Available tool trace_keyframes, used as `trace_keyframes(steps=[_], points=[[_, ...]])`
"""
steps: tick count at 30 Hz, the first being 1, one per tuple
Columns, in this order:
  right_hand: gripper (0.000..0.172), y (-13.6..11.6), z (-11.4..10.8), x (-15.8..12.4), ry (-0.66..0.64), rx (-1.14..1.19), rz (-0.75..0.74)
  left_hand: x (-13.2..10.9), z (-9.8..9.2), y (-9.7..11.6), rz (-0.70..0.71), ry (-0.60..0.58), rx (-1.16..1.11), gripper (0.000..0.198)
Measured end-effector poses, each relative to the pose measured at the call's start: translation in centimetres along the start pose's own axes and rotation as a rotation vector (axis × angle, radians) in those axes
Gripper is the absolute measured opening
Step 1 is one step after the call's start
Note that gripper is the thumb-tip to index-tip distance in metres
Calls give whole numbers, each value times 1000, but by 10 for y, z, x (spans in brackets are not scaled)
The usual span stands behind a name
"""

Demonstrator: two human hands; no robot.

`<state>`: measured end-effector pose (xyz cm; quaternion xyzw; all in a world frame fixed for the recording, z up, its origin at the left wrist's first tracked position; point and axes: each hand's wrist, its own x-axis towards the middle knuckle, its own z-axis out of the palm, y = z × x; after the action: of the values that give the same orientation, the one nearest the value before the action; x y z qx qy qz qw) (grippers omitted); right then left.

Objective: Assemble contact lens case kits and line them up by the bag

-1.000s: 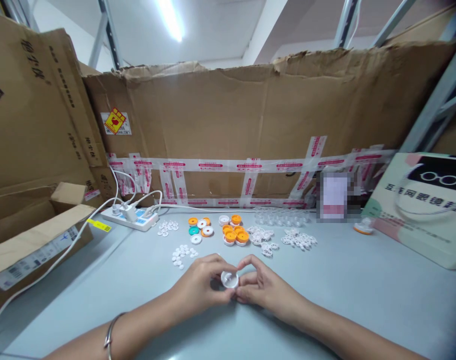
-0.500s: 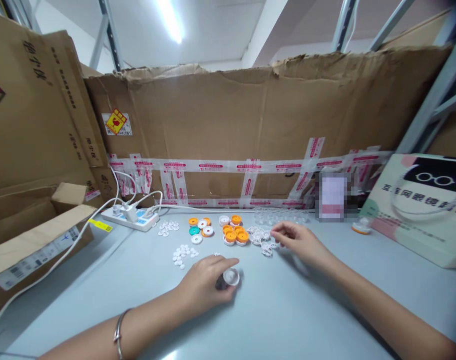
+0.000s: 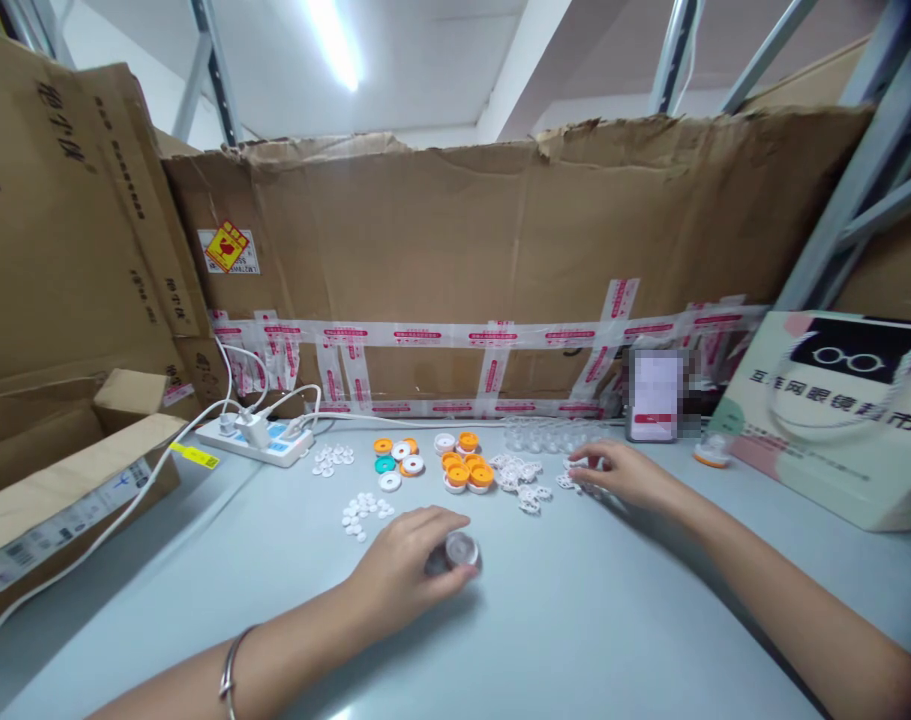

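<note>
My left hand [image 3: 408,562] rests on the pale table, fingers curled round a small round white plastic piece [image 3: 462,549] that shows at my fingertips. My right hand [image 3: 626,471] is stretched forward and to the right, its fingers bent down onto a pile of small white gear-like parts [image 3: 579,478]; whether anything is pinched in them is hidden. A second pile of white toothed parts [image 3: 521,473] lies left of that hand. Orange and white round caps [image 3: 466,468] sit behind my left hand.
Small white discs [image 3: 363,509] lie left of my left hand, more [image 3: 333,458] near a white power strip [image 3: 254,436] with cables. Clear parts [image 3: 545,434] line the taped cardboard wall [image 3: 500,260]. An open box [image 3: 57,470] stands left, a printed box [image 3: 837,410] right.
My right hand left the white piece, reached out to the toothed parts and has shifted further right onto the farther pile. My left hand kept the white piece in place.
</note>
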<state>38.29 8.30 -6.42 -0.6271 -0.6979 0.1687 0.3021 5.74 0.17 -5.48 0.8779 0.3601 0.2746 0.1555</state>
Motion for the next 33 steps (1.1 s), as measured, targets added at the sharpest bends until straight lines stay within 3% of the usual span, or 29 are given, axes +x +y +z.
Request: trace_keyframes(steps=[7,13,18,21,25,29,33], points=[[15,-4,14,-1,-16,76,76,2,-2,3,16,13,-17,26],[21,-12,4,-4,-13,197,123,0,-5,4,31,33,-41,24],[31,-53,-4,-19,-73,559,117,0,-7,6,19,100,-99,24],[35,-92,12,-36,-98,906,152,2,-6,9,-2,153,-164,23],[36,-132,42,-60,-248,1112,209,6,-2,11,-55,205,-280,23],[36,-143,59,-72,-302,1186,232,6,0,11,-103,277,-324,10],[34,-139,59,-68,-329,1150,205,8,-2,10,-137,282,-371,7]])
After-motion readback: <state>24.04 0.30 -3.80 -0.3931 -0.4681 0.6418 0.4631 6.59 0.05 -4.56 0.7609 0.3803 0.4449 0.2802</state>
